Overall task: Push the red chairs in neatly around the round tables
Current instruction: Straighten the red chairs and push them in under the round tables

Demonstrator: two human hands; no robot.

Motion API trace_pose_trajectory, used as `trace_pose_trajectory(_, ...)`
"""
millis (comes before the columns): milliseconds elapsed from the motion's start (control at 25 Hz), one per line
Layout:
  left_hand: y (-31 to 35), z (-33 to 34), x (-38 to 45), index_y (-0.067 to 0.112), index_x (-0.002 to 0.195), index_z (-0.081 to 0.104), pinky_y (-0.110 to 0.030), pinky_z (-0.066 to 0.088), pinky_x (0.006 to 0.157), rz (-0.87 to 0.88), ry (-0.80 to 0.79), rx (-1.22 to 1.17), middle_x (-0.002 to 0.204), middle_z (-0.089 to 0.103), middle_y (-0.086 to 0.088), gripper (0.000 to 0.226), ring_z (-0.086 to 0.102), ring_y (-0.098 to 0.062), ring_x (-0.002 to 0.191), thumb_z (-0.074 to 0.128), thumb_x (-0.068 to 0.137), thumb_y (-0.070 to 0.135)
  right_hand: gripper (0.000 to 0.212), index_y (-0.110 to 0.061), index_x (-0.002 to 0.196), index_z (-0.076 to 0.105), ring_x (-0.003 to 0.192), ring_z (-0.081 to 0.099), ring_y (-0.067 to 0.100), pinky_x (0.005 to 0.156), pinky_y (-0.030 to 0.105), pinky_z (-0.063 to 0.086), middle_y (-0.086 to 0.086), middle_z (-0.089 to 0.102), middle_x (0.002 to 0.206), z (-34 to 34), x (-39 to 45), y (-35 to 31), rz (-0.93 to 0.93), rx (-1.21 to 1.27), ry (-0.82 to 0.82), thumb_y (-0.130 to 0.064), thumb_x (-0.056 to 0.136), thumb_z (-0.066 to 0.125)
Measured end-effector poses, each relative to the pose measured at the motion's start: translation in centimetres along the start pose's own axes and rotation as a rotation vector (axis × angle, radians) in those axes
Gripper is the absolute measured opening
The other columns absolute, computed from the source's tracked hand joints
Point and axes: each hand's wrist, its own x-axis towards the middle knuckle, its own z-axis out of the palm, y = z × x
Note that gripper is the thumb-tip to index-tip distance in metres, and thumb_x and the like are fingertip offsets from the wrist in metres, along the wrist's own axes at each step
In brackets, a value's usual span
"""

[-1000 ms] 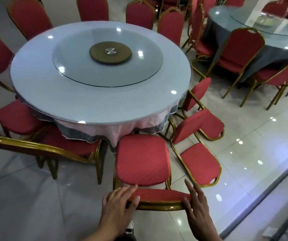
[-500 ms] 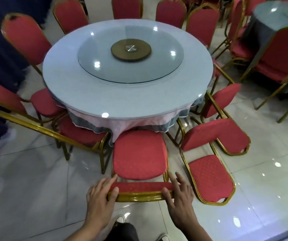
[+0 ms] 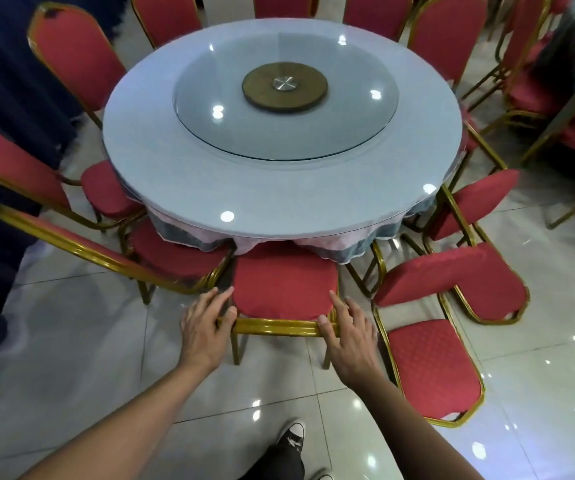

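The chair (image 3: 284,287) stands at the near edge of the round table (image 3: 279,188), its seat front tucked just under the hanging cloth (image 3: 317,244), its gold top rail (image 3: 275,326) nearest the camera. The left hand (image 3: 204,325) rests on the rail's left end, fingers nearly straight along the seat's side and thumb lying on the rail; it presses rather than wraps. The right hand (image 3: 348,329) rests on the rail's right end in the same way, fingers extended forward past the seat corner, thumb on the rail. Neither hand is closed round the frame.

On the table's middle lies a glass turntable (image 3: 286,95) with a brown hub (image 3: 284,86). Just left of the held chair, a second chair (image 3: 175,254) sits partly under the table's near left edge, turned at an angle. To the right, a third chair (image 3: 431,362) stands clear of the table, seat fully out on the floor (image 3: 71,341), and beyond it a fourth (image 3: 487,282) also sits out from the right edge. More chairs ring the far edge. A shoe (image 3: 293,436) shows at the bottom.
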Motion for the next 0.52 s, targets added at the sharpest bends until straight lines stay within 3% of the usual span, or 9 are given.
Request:
trace_pose_trajectory(280, -0.1, 0.0, 3.0, 0.039, 0.146, 0.049, -0.049, 0.022, 0.115, 0.016, 0.013, -0.017, 0.153, 0.045, 0.004, 0.067, 0.035, -0.021, 0.142, 0.024, 0.091, 0.069, 0.072, -0.052, 0.155, 0.021, 0.147, 0.020, 0.020, 0.121, 0.057, 0.017, -0.008, 0.023, 0.158, 0.1, 2.5, -0.7, 0.013, 0.025, 0.022, -0.082, 0.090, 0.017)
trace_pose_trajectory(520, 0.2, -0.5, 2.8, 0.039, 0.150, 0.042, -0.052, 0.018, 0.120, 0.015, -0.028, 0.079, 0.158, 0.038, 0.004, 0.069, 0.028, -0.022, 0.148, 0.019, 0.091, 0.068, 0.070, -0.050, 0.157, 0.016, 0.148, 0.020, 0.020, 0.122, 0.054, 0.017, -0.003, 0.025, 0.160, -0.6, 2.1, -1.2, 0.014, -0.042, -0.030, -0.077, 0.092, 0.017)
